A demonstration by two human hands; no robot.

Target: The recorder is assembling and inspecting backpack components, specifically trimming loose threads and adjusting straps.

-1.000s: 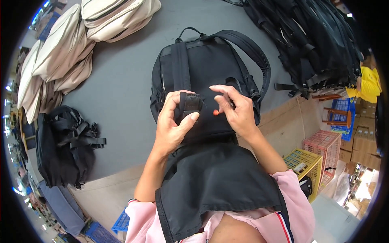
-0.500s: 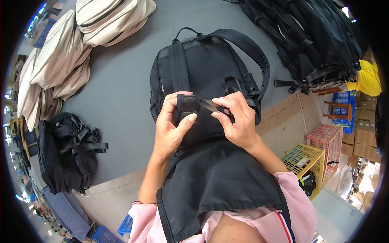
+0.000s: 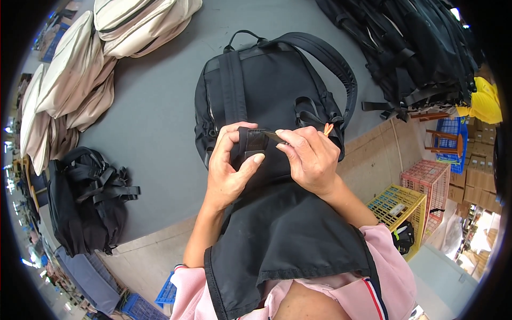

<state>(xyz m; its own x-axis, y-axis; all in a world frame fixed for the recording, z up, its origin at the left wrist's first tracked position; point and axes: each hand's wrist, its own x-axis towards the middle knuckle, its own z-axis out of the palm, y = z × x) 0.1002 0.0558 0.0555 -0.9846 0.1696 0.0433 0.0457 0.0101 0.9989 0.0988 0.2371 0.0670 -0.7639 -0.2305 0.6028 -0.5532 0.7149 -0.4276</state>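
A black backpack (image 3: 274, 88) lies on the grey table with its two padded shoulder straps facing up. My left hand (image 3: 226, 168) is closed on the end of one shoulder strap (image 3: 254, 143), pinching the folded dark webbing between thumb and fingers. From the right, my right hand (image 3: 313, 160) grips a pair of thread snips (image 3: 275, 136), whose dark blades point left at the strap end. The blade tips meet or nearly meet the webbing; whether they touch, I cannot tell. An orange piece (image 3: 328, 128) sticks out behind my right fingers. Most of the snips' handle is hidden.
Beige bags (image 3: 69, 69) are piled at the far left, and a smaller black bag (image 3: 88, 202) lies at the near left. Black bags (image 3: 410, 53) fill the far right. Off the table's right side stand yellow (image 3: 397, 205) and pink crates (image 3: 426, 176) and a wooden stool (image 3: 445, 141).
My right hand has turned and closed further round the snips, and the orange piece has come into sight. The left hand keeps its grip on the strap, slightly shifted to the right.
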